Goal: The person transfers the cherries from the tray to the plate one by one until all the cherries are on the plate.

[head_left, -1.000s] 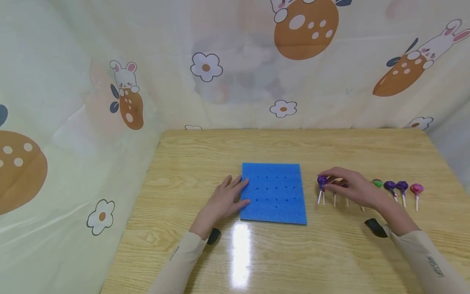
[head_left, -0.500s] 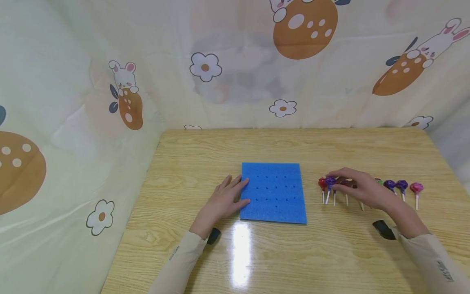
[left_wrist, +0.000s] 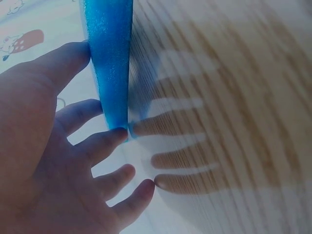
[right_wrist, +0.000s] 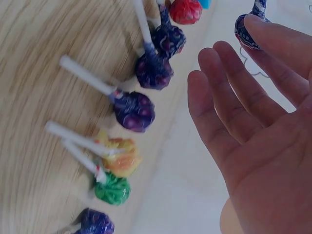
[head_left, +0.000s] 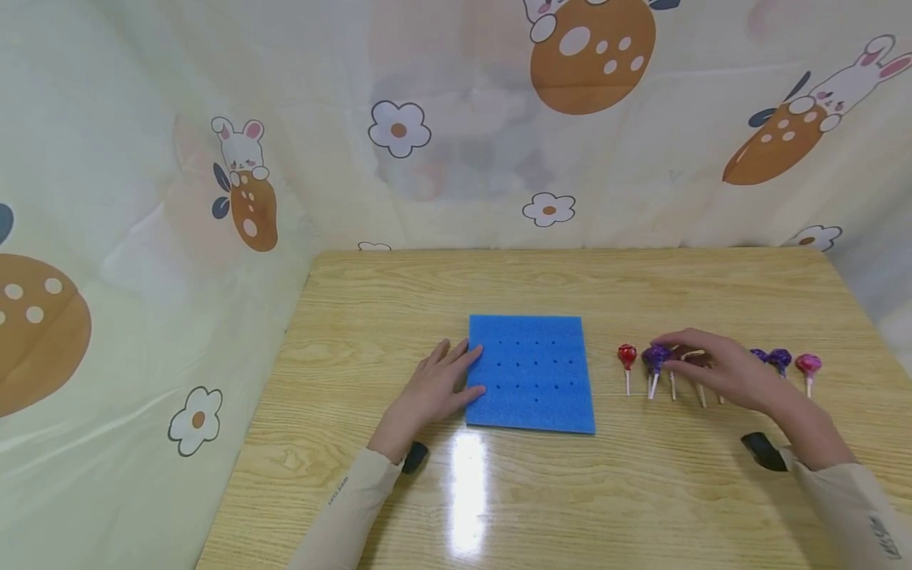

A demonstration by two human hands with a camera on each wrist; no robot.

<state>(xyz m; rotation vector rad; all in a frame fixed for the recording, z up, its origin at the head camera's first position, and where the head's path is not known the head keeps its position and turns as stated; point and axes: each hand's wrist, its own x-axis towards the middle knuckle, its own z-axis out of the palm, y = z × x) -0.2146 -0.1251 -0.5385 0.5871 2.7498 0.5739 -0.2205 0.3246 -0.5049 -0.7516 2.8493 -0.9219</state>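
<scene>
In the head view my left hand [head_left: 431, 388] rests at the left edge of a blue foam board [head_left: 530, 412] that has rows of small holes. Its fingers are spread and straight, with thumb and fingertips on the board's edge. My right hand [head_left: 720, 368] pinches a purple-wrapped lollipop [right_wrist: 248, 34] between thumb and forefinger, stick pointing down in the head view. Below it, a row of lollipops lies on the table: a red lollipop [head_left: 627, 355], several purple ones, a yellow lollipop [right_wrist: 124, 158] and a green lollipop [right_wrist: 113, 189]. The right hand hides part of this row in the head view.
Farther right lie a purple lollipop [head_left: 780, 359] and a pink lollipop [head_left: 808, 364]. Everything sits on a wood-grain table [head_left: 399, 293]. A curtain [head_left: 463, 174] printed with rabbits and flowers hangs behind it and along its sides.
My right hand has moved to the right along the row with the purple lollipop, uncovering the red one and covering others. The left hand and the foam board have stayed put.
</scene>
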